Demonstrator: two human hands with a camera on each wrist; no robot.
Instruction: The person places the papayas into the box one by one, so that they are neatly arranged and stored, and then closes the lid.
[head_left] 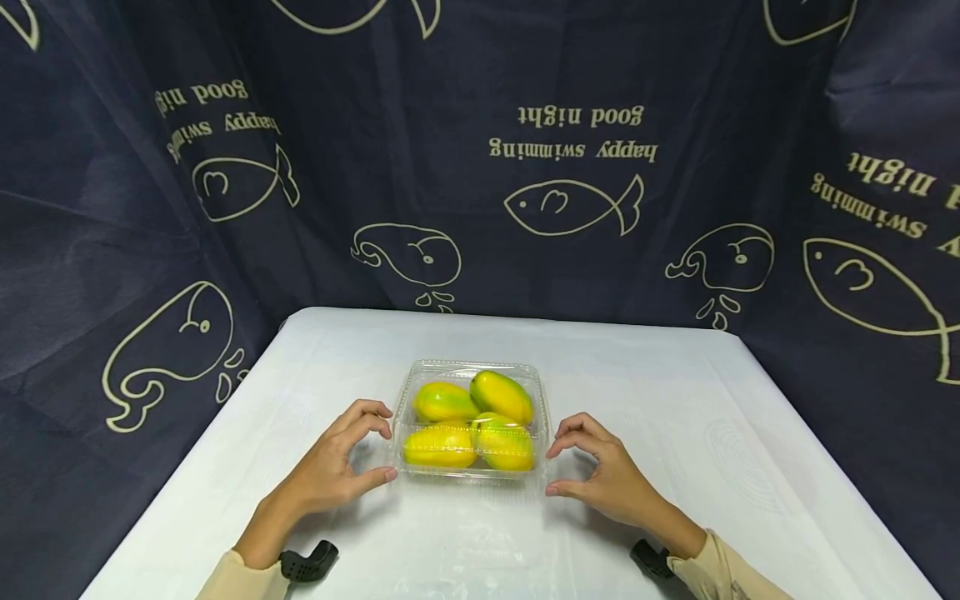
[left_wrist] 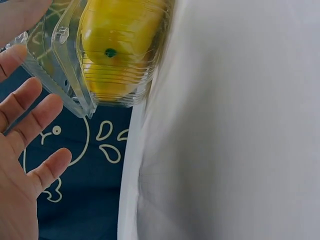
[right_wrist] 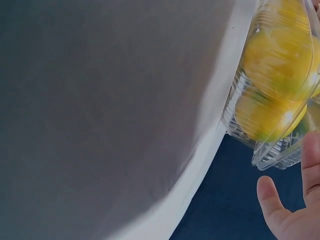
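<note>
A clear plastic clamshell box [head_left: 470,477] sits on the table with several yellow-green mangoes [head_left: 440,444] inside, seen through its ridged walls. At the box's left side is my left hand [head_left: 330,467], thumb and fingers spread apart in a loose curve, fingertips right at the rim. My right hand [head_left: 603,471] mirrors it on the right side, with its fingertips close to the box edge. The left wrist view shows the spread fingers [left_wrist: 42,117] beside the box's flanged rim. In the right wrist view, the right hand [right_wrist: 295,215] is partly cut off by the frame edge.
The white-covered table [head_left: 637,375] extends on all sides of the box. Dark blue cloth [head_left: 465,108] printed with fish and whales hangs behind it and along both sides. Black wrist devices [head_left: 309,562] sit at both sleeves.
</note>
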